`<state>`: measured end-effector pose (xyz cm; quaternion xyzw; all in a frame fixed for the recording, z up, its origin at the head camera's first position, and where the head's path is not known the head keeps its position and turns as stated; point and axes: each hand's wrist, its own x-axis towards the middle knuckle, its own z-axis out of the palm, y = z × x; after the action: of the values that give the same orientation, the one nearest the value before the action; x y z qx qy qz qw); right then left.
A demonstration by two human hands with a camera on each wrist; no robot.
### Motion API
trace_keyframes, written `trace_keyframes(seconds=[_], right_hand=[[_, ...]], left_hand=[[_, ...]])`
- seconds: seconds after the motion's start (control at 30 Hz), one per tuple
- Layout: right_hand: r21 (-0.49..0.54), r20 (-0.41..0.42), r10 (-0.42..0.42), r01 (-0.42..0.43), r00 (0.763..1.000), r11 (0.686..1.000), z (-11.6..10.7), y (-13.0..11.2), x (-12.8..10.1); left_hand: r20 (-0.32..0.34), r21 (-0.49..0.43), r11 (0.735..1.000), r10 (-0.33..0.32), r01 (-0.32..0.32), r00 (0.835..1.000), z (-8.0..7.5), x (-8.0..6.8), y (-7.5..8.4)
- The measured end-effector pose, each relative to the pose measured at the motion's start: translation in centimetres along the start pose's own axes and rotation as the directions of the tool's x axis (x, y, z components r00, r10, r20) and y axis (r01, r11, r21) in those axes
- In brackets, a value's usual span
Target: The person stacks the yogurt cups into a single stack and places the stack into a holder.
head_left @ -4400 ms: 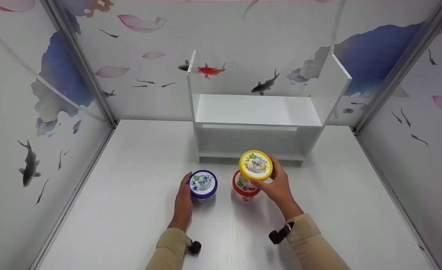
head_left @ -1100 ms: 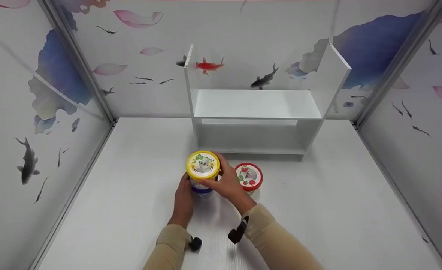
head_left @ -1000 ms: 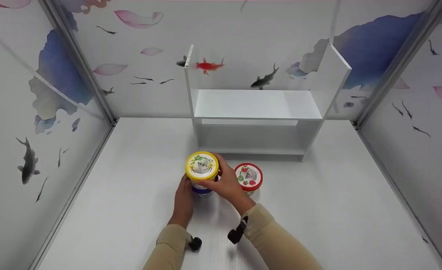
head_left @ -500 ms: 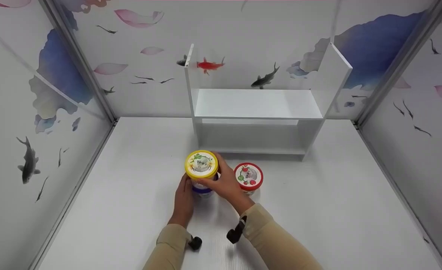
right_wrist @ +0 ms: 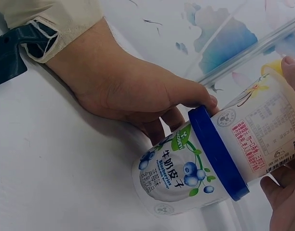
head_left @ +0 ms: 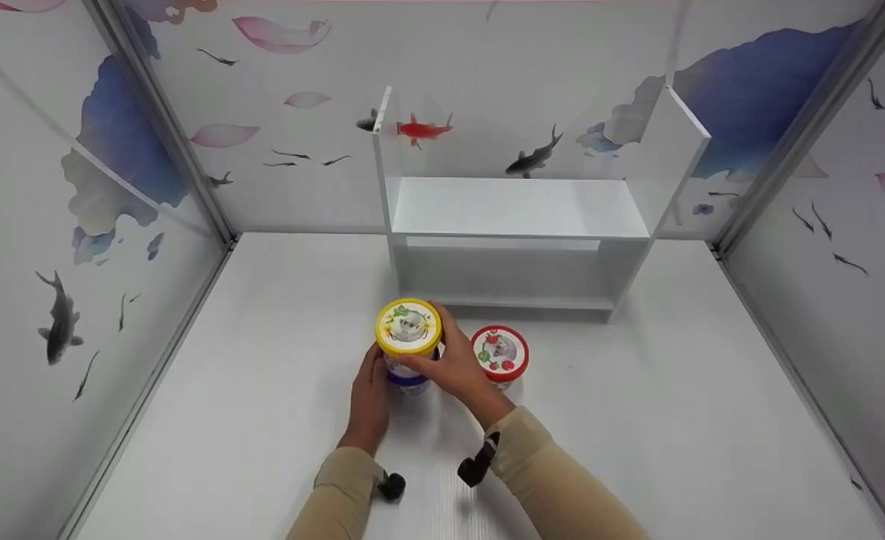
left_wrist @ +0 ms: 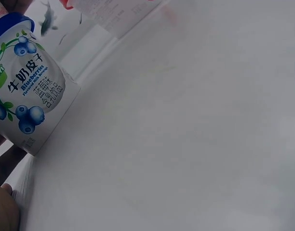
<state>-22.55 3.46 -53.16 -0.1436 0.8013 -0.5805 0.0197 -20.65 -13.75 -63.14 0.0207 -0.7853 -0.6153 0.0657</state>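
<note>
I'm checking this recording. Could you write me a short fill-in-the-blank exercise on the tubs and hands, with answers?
1. The right hand grips the upper tub, whose lid rim is ____.
2. The lower tub has a lid rim coloured ____.
3. The left hand touches the lower tub, whose label pictures the fruit called ____.
4. In the head view, the third tub stands to the ____ of the other two.

Answers: yellow; blue; blueberries; right

Staged booth, probably lab-type: fish-and-petal printed wall panels (head_left: pixel 300 206) on three sides, metal corner posts (head_left: pixel 165 120), white surface (head_left: pixel 697 390), small white shelf unit (head_left: pixel 517 208).
</note>
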Motion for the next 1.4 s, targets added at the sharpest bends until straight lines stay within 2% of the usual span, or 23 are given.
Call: trace_keyframes(seconds=[0.2, 0.37, 0.43, 0.57, 0.8, 0.97, 1.4], right_hand=[[-0.004, 0.024, -0.005, 0.006, 1.000, 1.000, -0.4, 0.2, -0.1], [-0.012, 0.053, -0.029, 0.030, 0.998, 0.999, -1.4, 0.2, -0.2], [-0.025, 0.045, -0.054, 0.055, 0.998, 0.998, -2.0, 0.3, -0.3], [-0.068, 0.014, -0.082, 0.083, 0.997, 0.994, -3.6, 0.3, -0.7], [-0.120, -0.025, -0.072, 0.068, 0.997, 0.990, -6.2, 0.2, -1.6], [-0.159, -0.055, -0.096, 0.086, 0.994, 0.983, -7.8, 0.6, -1.8], [-0.227, -0.071, -0.067, 0.049, 0.995, 0.973, -10.8, 2.7, -2.9]], left_hand=[[-0.003, 0.008, 1.000, 0.012, -0.012, 1.000, 0.0, 0.0, 0.1], [0.005, 0.008, 1.000, -0.022, 0.022, 1.000, 0.0, -0.1, 0.2], [0.008, 0.008, 0.999, -0.044, 0.044, 0.999, 0.0, -0.1, 0.2], [0.013, -0.005, 0.999, -0.040, 0.040, 0.999, 0.0, -0.2, 0.2], [-0.005, -0.019, 1.000, -0.011, 0.011, 1.000, 0.0, -0.2, 0.2], [0.007, -0.015, 1.000, -0.021, 0.021, 1.000, 0.0, 0.0, 0.2], [0.011, 0.005, 0.999, -0.037, 0.037, 0.999, -0.1, 0.0, 0.2]])
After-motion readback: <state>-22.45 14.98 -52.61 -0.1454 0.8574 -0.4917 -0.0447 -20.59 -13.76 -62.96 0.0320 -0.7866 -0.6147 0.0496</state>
